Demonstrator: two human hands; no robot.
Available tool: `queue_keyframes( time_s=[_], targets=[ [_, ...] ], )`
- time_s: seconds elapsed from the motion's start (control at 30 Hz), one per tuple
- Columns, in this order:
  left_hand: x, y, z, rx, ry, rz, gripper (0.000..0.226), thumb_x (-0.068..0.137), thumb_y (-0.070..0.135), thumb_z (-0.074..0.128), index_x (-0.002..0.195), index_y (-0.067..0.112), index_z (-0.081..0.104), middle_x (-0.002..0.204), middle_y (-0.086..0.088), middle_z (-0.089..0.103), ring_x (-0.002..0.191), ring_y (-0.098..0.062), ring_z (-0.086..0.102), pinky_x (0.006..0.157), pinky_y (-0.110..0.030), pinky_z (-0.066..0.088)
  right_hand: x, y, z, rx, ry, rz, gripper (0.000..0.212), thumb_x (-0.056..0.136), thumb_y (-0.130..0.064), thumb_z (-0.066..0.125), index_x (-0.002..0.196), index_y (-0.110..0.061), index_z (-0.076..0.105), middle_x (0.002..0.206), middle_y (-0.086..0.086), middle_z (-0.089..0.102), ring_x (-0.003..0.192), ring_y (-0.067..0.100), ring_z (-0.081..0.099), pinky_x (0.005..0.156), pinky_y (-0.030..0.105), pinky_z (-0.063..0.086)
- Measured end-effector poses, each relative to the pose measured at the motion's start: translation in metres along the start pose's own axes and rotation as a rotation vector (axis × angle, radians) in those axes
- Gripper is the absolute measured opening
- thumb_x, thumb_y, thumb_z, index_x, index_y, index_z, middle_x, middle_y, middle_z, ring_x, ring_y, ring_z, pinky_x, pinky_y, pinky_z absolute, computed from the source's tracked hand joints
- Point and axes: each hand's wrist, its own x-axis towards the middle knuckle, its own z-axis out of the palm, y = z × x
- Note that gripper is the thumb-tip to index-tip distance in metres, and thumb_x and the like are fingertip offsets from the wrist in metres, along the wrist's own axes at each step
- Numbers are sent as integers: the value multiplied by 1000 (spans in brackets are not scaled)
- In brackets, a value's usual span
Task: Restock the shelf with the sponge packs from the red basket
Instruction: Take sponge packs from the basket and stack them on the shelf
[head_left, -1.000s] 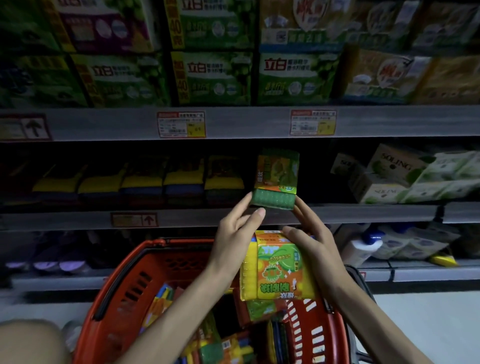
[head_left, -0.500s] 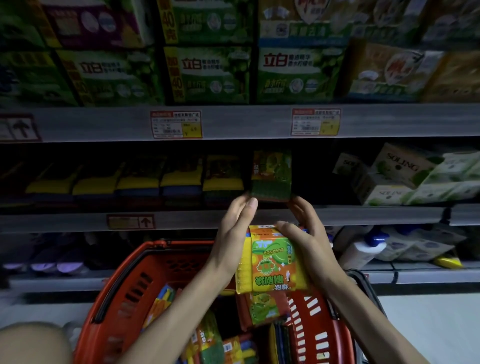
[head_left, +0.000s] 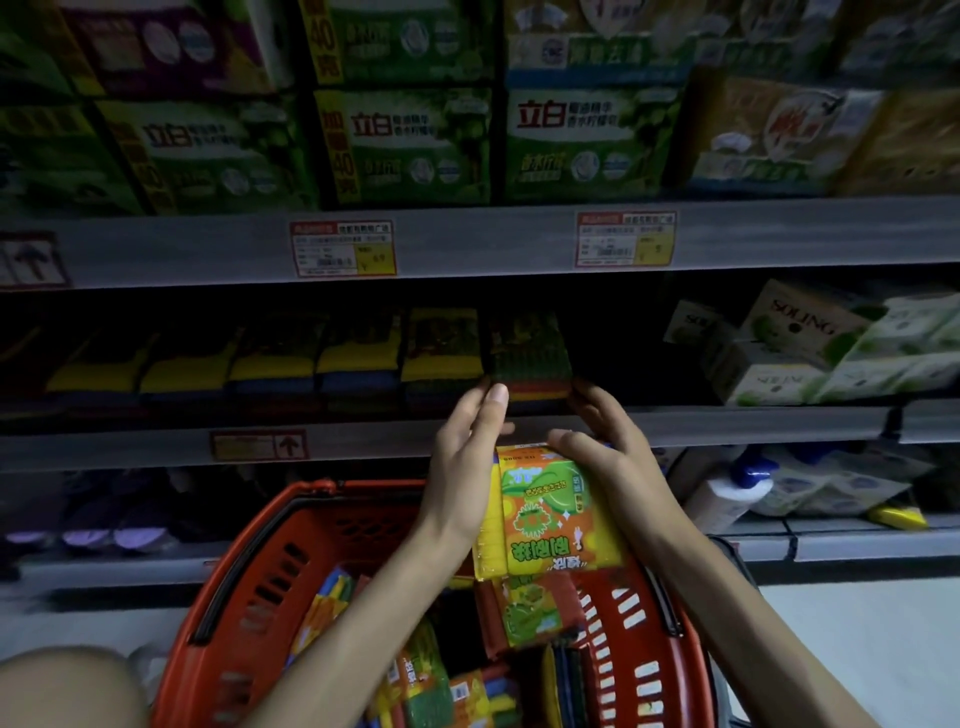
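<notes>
Shelf (head_left: 727, 423) is seen just above & beyond the hands, w/ a row of sponge packs (head_left: 358, 353) already stood along it to the left of the hands. A dark gap is left to the right of them. Red basket (head_left: 244, 561) is set directly below the hands. Many loose packs (head_left: 530, 613) are seen piled in it, so the job is judged part done, w/ a good deal left.

Held pack (head_left: 550, 519) is carried over the basket, clamped btw. both hands. Left hand (head_left: 462, 467) is laid flat against its side w/ fingers straight. Right hand (head_left: 618, 457) is set on it w/ thumb hooked over the top.

End pack (head_left: 527, 353) is stood at the right end of the row & touched on both sides by the fingertips (head_left: 497, 395). It is judged approx. seated. Held pack is est. to go next, beside it.
</notes>
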Motion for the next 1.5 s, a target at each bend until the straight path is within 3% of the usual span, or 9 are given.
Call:
queue_keyframes(
  time_s=[0.17,0.43,0.6,0.7,0.9,1.07,1.23,1.4,1.5],
  targets=[
    [2,-3,-1,1,43,-14,14,103,53,46,104,55,60,120,15,67,115,-7,68,104,-50,54,-1,-2,1,19,-17,17,87,75,-37,69,156,-24,40,151,-8,50,98,-30,55,73,0,46],
    [2,-6,-4,-17,116,-6,17,104,54,45,111,49,60,123,2,70,113,-10,69,102,-52,55,-4,-3,2,-9,9,7,78,87,-29,76,156,-26,39,145,-13,50,98,-30,55,75,2,47],
    [-1,-5,-5,-15,194,-3,25,105,43,50,118,29,65,117,2,71,106,-12,71,102,-49,54,-8,-3,3,-43,12,21,85,75,-45,70,153,-30,42,147,-12,54,117,8,65,96,35,56],
    [-3,-7,-9,-1,219,1,22,104,40,52,115,28,67,112,3,72,104,-13,71,99,-42,55,-8,-4,6,-67,29,21,86,74,-46,71,153,-29,43,147,-11,55,122,12,63,103,45,53],
    [-5,-11,-18,-28,250,-43,19,105,36,53,110,26,69,108,3,72,95,-7,72,71,-17,54,-7,-4,3,-49,118,50,85,72,-47,71,151,-26,47,148,-6,54,123,15,62,104,44,52],
    [-7,-14,-27,-40,304,-91,21,107,27,51,111,20,70,106,-4,73,97,-16,73,78,-29,57,-6,-5,8,-3,90,43,86,72,-44,71,152,-24,46,148,-7,53,115,3,62,91,28,53],
    [-9,-12,-34,-23,317,-111,22,108,24,50,108,17,70,106,-5,73,98,-20,73,83,-36,58,-10,-6,11,-21,82,54,97,65,-57,72,153,-27,44,152,-8,50,124,17,62,105,48,52],
    [-14,-10,-34,-3,287,-133,20,107,25,52,109,17,71,107,-4,73,99,-17,72,76,-26,58,-11,-4,9,-34,85,38,94,67,-57,72,153,-29,45,151,-10,50,123,18,63,103,51,53],
    [-18,-8,-33,17,256,-156,20,105,29,55,110,18,71,108,-2,74,102,-17,72,87,-32,58,-14,-3,7,-24,108,29,93,68,-56,72,152,-28,45,150,-10,52,127,15,60,106,48,51]
  ],
)
